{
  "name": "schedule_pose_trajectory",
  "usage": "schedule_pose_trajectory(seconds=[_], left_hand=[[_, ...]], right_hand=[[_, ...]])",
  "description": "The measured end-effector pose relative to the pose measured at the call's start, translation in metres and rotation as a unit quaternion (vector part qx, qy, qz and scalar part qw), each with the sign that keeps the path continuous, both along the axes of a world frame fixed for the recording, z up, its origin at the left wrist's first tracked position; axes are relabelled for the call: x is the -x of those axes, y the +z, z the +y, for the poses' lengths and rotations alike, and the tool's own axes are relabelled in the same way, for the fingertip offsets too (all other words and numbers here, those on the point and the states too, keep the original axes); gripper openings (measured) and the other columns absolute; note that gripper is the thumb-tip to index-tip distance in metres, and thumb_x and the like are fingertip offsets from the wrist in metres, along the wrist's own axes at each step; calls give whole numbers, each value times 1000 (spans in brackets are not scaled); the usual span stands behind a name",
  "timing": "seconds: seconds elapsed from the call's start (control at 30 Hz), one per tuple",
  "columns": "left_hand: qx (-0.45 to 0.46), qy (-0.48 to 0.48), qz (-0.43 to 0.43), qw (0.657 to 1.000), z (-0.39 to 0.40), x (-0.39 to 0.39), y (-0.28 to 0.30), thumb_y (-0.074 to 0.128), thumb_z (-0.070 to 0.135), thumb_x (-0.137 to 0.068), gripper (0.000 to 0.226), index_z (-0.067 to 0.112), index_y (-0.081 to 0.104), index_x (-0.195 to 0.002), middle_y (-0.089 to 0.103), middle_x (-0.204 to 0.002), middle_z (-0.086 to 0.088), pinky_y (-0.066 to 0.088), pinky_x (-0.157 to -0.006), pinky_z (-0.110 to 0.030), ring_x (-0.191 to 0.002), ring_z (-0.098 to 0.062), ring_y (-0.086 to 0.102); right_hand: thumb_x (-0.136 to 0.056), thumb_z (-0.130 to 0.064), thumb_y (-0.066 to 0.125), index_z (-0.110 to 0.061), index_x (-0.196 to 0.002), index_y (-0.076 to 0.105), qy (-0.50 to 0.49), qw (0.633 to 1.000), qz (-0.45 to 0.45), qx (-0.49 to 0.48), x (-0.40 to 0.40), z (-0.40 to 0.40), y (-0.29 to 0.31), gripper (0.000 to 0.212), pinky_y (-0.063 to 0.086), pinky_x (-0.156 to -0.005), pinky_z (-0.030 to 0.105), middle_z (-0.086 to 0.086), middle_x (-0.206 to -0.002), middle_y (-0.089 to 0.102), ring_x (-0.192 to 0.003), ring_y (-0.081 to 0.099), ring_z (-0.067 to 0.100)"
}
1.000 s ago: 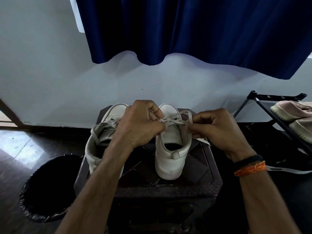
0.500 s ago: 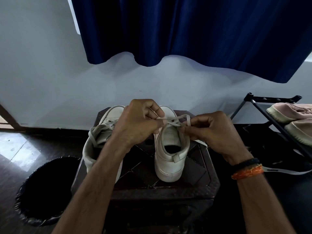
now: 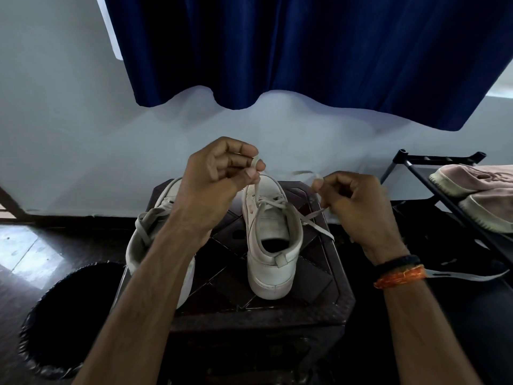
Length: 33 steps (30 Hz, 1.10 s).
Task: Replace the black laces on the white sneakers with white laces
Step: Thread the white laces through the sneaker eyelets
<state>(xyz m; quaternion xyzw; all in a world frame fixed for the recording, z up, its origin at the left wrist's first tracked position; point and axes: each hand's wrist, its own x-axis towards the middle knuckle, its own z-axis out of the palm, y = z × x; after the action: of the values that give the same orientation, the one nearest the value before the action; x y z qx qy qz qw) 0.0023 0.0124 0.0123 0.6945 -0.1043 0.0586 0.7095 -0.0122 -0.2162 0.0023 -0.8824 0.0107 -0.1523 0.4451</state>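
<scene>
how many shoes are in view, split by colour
white leather sneakers on the dark wooden stool: 2, left one and right one
pale pink fabric shoes on the black metal rack: 2, upper one and lower one
total: 4

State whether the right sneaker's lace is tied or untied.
Untied. The left hand pinches one end of the lace and the right hand the other, pulled apart above the sneaker, with no bow.
</scene>
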Motion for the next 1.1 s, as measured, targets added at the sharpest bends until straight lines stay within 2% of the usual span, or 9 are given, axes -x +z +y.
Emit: schedule_pose_trajectory(seconds=[0.1, 0.23, 0.4, 0.5, 0.6, 0.7, 0.77, 0.87, 1.1], left_hand=[[-30, -27, -26, 999, 0, 1, 0, 72, -8, -86, 29, 12, 67, -106, 77, -99, -4, 59, -88, -33, -96, -21, 73], [-103, -56, -16, 993, -5, 3, -6, 74, -8, -84, 30, 13, 68, -104, 77, -99, -1, 59, -86, -30, -95, -16, 73], [-100, -27, -36, 994, -3, 0, -5, 73, -10, -84, 28, 11, 67, -102, 77, -97, 1, 59, -85, -27, -93, -13, 73], [-129, 3, -31, 991, -1, -1, -5, 76, -2, -84, 27, 16, 67, -103, 76, -96, 3, 61, -85, -34, -90, -13, 72], [-195, 4, 15, 981, 1, -2, -9, 83, 17, -82, 18, 21, 71, -95, 75, -86, 4, 62, -82, -43, -79, -16, 73], [-264, -57, 49, 962, 1, 3, -10, 88, 32, -77, 19, 24, 73, -87, 74, -82, 5, 62, -77, -38, -74, -12, 71], [-286, -51, 51, 956, 0, 4, -10, 89, 30, -75, 20, 23, 72, -84, 73, -78, 6, 59, -68, -27, -68, -7, 69], [-265, -28, 79, 961, 1, 3, -10, 89, 16, -75, 17, 17, 73, -82, 72, -74, 1, 56, -60, -24, -62, -10, 71], [-196, -38, 129, 971, 1, 3, -10, 88, 6, -75, 19, 7, 72, -84, 72, -78, -15, 62, -63, -33, -69, -22, 73]], right_hand=[[-97, -28, 69, -14, -78, 75, 16, 993, -17, -114, 3, 1, 7, 24, 43, -59, 16, -4, -56, 60, -55, 51, 5], [-96, -30, 68, -12, -78, 72, 14, 954, -21, -299, 7, -3, 16, 26, 50, -66, 21, 1, -64, 61, -64, 55, 12], [-98, -34, 65, -13, -85, 71, -136, 930, -48, -338, 7, -23, 14, 25, 38, -46, 15, -15, -56, 52, -53, 44, 6], [-100, -29, 64, -14, -78, 68, -195, 904, -87, -371, 6, -34, 17, 28, 26, -40, 17, -11, -54, 41, -45, 32, 4], [-100, -29, 64, -18, -75, 66, -215, 883, -109, -403, 5, -40, 20, 28, 26, -42, 18, -11, -60, 54, -47, 34, 6], [-102, -33, 60, -22, -77, 61, -131, 856, -84, -493, 5, -49, 19, 27, 29, -43, 17, -7, -89, 70, -55, 46, 5], [-104, -35, 54, -23, -81, 56, -34, 814, -51, -577, 5, -55, 18, 27, 28, -42, 15, -2, -106, 72, -57, 50, 1], [-105, -33, 52, -21, -85, 54, 5, 747, -39, -663, 5, -68, 14, 23, 27, -40, 15, -7, -93, 73, -54, 53, -2], [-108, -29, 45, -18, -88, 50, -93, 784, -3, -614, 4, -85, -5, 24, 26, -34, 15, -9, -73, 67, -46, 49, -2]])
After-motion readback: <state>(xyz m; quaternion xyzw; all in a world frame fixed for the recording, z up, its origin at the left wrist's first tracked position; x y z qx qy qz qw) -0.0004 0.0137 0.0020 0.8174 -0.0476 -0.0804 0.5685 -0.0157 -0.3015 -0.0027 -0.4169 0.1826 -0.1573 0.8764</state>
